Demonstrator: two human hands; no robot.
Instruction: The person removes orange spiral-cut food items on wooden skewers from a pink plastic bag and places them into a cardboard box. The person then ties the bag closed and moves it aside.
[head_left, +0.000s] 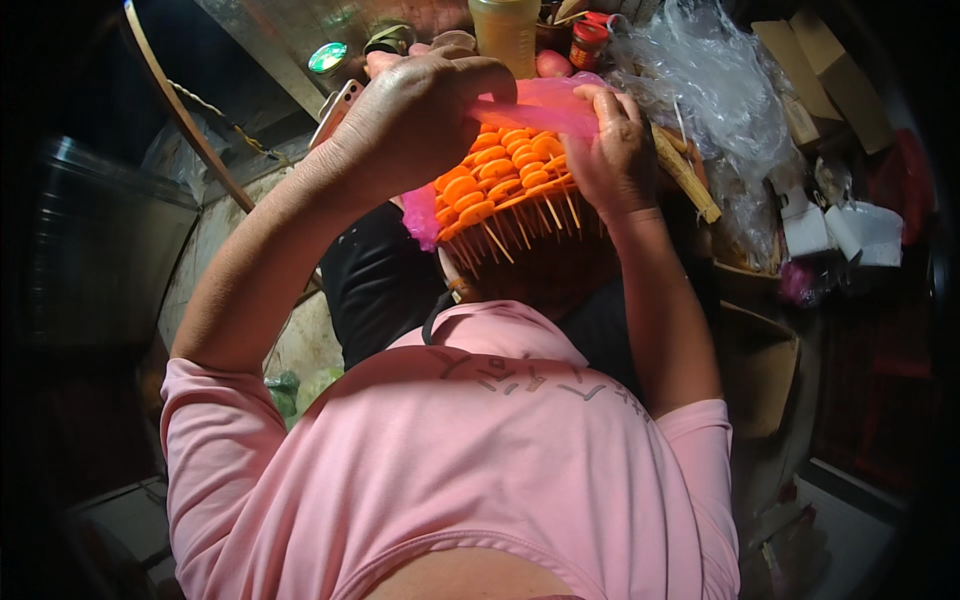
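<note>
A pink plastic bag (544, 112) stretches between my hands, over the far side of a bundle of skewers threaded with orange slices (487, 180) that look like carrot. My left hand (427, 112) pinches a twisted edge of the film; its fingertips are partly hidden behind the hand. On the other side, my right hand (619, 154) grips the film between thumb and fingers, beside the slices. Thin wooden sticks (517, 232) point toward me below the slices. More pink film (421, 217) shows at the bundle's left edge. Whatever supports the bundle is in shadow.
Behind the bag stand a cloudy plastic container (506, 34) and a red-lidded jar (589, 45). Clear plastic bags (705, 82) are heaped at right, near an open cardboard box (825, 82). Bundled sticks (686, 176) lie by my right hand. A phone (337, 112) stands left of my left wrist.
</note>
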